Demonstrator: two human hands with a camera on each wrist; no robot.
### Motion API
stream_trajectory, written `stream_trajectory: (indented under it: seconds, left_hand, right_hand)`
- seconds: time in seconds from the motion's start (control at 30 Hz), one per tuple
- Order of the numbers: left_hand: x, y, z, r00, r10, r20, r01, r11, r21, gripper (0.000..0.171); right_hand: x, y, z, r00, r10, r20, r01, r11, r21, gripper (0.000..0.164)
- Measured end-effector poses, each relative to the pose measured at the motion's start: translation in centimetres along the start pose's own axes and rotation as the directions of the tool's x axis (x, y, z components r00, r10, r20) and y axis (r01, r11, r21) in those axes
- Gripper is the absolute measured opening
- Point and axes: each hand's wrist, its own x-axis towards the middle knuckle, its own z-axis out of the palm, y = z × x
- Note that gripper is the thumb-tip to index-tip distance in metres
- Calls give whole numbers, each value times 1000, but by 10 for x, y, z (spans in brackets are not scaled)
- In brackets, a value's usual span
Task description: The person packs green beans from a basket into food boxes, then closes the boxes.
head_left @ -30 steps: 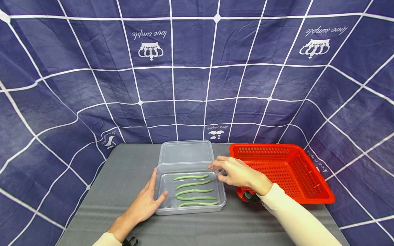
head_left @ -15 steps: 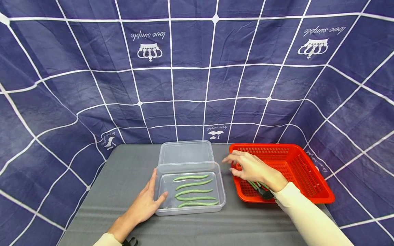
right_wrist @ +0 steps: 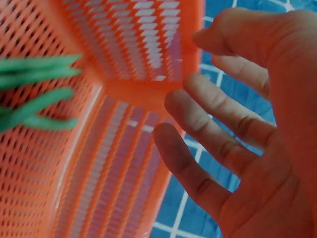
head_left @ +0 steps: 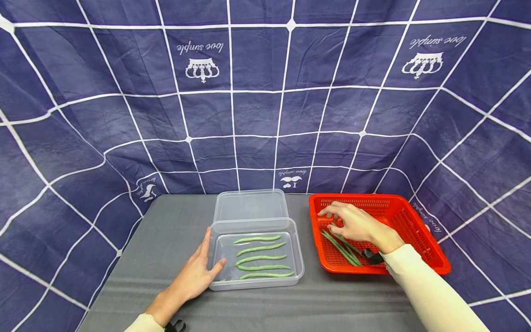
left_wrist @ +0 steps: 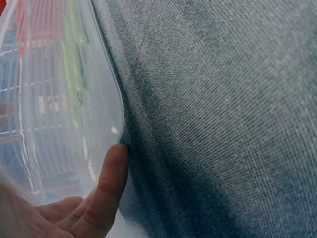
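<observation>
In the head view my left hand (head_left: 198, 272) rests against the left end of a clear plastic container (head_left: 257, 287), its fingers straight along the wall. The left wrist view has a fingertip touching the container (left_wrist: 106, 111) at its edge. Several green beans (head_left: 265, 275) lie in a column inside it, roughly parallel. My right hand (head_left: 358, 224) is over the left part of a red plastic basket (head_left: 415, 240), fingers spread and loosely bent, holding nothing. More green beans (head_left: 341, 249) lie in the basket below that hand, partly hidden by it and the wrist strap.
A clear lid (head_left: 250, 205) lies flat behind the container. Grey cloth (head_left: 178, 219) covers the table. A blue curtain (head_left: 257, 110) with white lines stands behind and at both sides. The basket's raised rim (head_left: 317, 258) faces the container across a narrow gap.
My right hand has moved right, from the container's right edge to above the red basket, uncovering green beans there. The left hand and the container have stayed in place.
</observation>
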Motion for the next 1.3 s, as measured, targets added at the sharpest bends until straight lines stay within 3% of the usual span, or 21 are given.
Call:
stream_trajectory:
  seconds: [0.3,0.5,0.8,0.93,0.97,1.07,1.17,1.2,1.3]
  left_hand:
    - [0,0,0,1000,-14,5,14,1000,-1,113]
    - [1,1,0,1000,-8,-1,8,1000,-1,112]
    - [0,2,-1,1000,-8,0,8,1000,6,112]
    - [0,3,-1,1000,-10,0,10,1000,5,112]
    - [0,3,-1,1000,-11,0,11,1000,5,112]
    - [0,2,-1,1000,-14,2,14,1000,4,112]
    - [0,2,0,1000,-16,4,16,1000,5,112]
    - [0,1,0,1000,-17,5,17,1000,5,112]
    - [0,1,0,1000,-18,4,18,1000,6,112]
  right_hand:
    - [-12,33,6,996,-19,87,14,998,60,45]
    - [-18,47,8,984,18,178,-42,991,130,52]
    - [-22,56,14,946,56,320,-143,956,256,64]
    - [-24,66,19,944,2,330,-121,933,340,67]
    - [-24,74,24,949,-46,313,-73,931,358,68]
    - [-25,78,27,947,-85,310,-42,923,383,68]
    - [-25,76,29,940,-55,338,-85,919,386,74]
    - [-24,69,25,933,-10,360,-134,918,373,75]
    - [-23,64,25,929,23,369,-156,930,333,76]
